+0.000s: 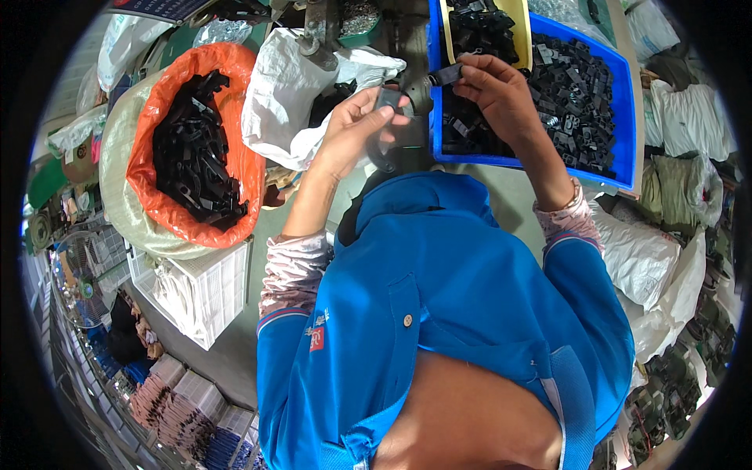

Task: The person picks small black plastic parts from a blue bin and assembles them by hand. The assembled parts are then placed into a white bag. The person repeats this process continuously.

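Note:
My left hand is closed on a long, curved black plastic part, with the thumb pressed against it. The lower end of this part hangs below the fingers and looks smeared. Farther right, the fingertips of my right hand pinch a small black plastic piece over the left rim of a blue bin. Its exact kind cannot be made out. Many small black parts fill the bin, some with metal bits. A yellow tray of black pieces sits at the bin's far left.
Left of my arm stands a sack lined with an orange bag, holding long black parts. Between it and my left hand is a white sack. A white crate supports the lined sack. White bags lie at the right.

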`<state>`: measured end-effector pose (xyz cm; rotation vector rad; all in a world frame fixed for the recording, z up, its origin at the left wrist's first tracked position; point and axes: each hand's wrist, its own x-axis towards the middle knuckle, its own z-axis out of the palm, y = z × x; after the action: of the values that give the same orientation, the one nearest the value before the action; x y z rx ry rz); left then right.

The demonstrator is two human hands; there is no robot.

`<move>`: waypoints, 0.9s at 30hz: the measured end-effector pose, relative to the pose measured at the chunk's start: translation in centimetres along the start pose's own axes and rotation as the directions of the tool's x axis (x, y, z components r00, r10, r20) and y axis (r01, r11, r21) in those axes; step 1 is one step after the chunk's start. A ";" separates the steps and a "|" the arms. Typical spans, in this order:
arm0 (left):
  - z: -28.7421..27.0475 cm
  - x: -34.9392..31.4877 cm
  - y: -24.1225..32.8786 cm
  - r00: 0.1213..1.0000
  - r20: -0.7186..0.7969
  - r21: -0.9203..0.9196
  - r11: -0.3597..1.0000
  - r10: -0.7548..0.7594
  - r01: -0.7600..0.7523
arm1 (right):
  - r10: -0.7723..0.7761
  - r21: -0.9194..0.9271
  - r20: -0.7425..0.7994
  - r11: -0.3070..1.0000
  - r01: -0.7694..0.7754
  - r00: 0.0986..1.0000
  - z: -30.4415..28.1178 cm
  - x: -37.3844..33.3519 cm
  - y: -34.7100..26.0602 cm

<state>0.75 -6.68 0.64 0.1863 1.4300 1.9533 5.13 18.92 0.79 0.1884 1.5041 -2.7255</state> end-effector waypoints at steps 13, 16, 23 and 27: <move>1.5 -0.7 -0.2 0.992 0.100 0.151 0.986 -0.080 0.064 | 0.021 -0.391 0.135 0.920 0.034 0.991 1.0 1.7 -0.8; 1.7 -0.7 -0.3 0.992 0.106 0.147 0.988 -0.071 0.055 | 0.058 -0.417 0.163 0.909 0.016 0.985 0.8 1.8 -0.7; 1.8 -0.6 -0.8 0.989 0.143 0.060 0.998 -0.037 0.029 | 0.037 -0.433 0.179 0.900 0.045 0.983 0.7 1.7 -0.6; 2.0 -0.4 -0.8 0.984 0.169 0.010 0.999 -0.046 0.045 | 0.014 -0.459 0.197 0.885 0.079 0.980 0.9 1.8 -0.8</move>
<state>2.34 -5.25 0.80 0.3122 1.3179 1.8494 3.17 18.66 1.70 -0.1147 2.0449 -2.2275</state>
